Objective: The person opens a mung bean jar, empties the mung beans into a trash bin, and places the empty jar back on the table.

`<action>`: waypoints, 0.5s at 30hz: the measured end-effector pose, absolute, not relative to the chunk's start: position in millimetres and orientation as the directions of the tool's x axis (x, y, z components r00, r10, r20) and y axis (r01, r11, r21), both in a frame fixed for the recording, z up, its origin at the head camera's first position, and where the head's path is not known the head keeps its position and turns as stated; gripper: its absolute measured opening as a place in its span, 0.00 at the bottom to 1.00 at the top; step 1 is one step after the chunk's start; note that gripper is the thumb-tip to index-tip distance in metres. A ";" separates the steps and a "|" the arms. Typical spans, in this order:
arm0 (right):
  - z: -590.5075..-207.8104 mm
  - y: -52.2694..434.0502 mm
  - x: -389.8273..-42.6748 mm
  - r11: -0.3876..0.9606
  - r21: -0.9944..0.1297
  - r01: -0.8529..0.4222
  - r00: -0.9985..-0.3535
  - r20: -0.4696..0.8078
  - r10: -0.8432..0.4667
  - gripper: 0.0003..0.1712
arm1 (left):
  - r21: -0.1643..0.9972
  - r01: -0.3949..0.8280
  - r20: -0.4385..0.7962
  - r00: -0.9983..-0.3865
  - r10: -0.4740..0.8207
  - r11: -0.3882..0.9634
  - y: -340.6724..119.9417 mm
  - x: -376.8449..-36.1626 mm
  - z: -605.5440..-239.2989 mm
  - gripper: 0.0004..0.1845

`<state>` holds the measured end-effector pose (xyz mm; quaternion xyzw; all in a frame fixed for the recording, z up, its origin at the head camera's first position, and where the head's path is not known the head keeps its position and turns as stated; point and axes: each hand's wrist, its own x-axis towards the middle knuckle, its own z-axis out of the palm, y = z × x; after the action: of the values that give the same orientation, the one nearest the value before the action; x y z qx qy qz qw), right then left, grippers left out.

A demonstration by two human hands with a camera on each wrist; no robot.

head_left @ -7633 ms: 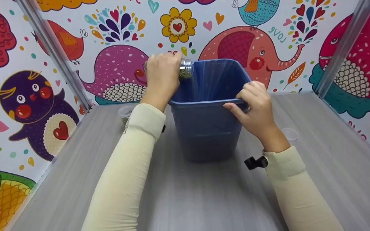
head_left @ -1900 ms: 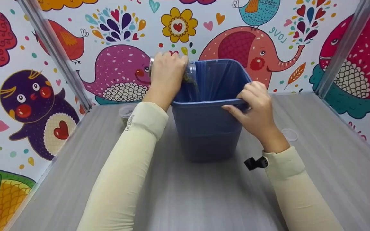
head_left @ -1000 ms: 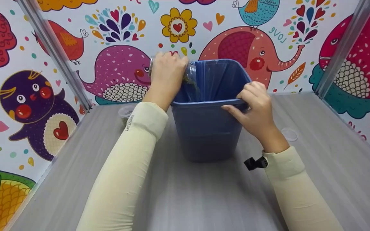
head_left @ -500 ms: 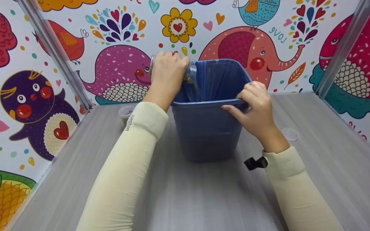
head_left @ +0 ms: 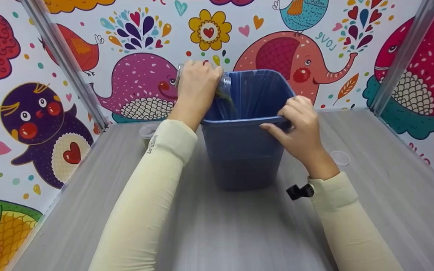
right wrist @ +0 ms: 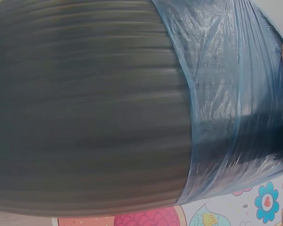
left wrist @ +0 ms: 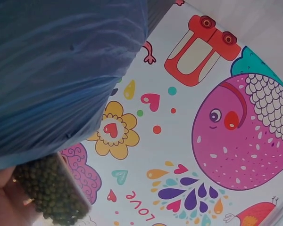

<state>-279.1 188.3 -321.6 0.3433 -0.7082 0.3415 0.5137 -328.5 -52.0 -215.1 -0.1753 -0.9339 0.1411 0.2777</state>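
My left hand (head_left: 198, 84) grips a clear jar (head_left: 225, 83) lying tipped on its side, its mouth just over the left rim of a blue bin (head_left: 243, 154). Small green beans (left wrist: 52, 193), like mung beans, fill the part of the jar seen in the left wrist view. In the head view, a stream of them falls from the mouth into the bin. A thin blue plastic liner (right wrist: 221, 84) is folded over the bin's rim. My right hand (head_left: 301, 126) holds the near right corner of that rim, thumb outside. The bin's bottom is hidden.
A small clear tub (head_left: 147, 131) with something inside stands on the grey table (head_left: 217, 233), partly behind my left sleeve. Right of the bin lies a clear round lid (head_left: 340, 158). Patterned wall panels (head_left: 138, 86) close off the back and sides.
Since the oldest frame, my left hand has shifted slightly right and tipped the jar mouth lower. Beans that lay inside the mouth now stream out. My right hand and the bin have barely moved.
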 end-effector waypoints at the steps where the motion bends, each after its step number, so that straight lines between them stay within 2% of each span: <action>1: -321.6 188.3 -279.2 0.530 -0.131 -0.838 -0.236 0.962 -0.136 0.34 | -0.363 0.249 0.469 -0.784 0.407 0.898 -51.9 -328.5 -215.2 0.23; 15: -321.2 188.3 -279.1 0.526 -0.127 -0.841 -0.231 0.963 -0.138 0.34 | -0.385 0.242 0.442 -0.799 0.408 0.891 -50.7 -329.3 -213.8 0.24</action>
<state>-279.1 188.3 -321.2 0.3467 -0.7062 0.3421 0.5139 -329.3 -50.7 -213.8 -0.1737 -0.9353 0.1567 0.2655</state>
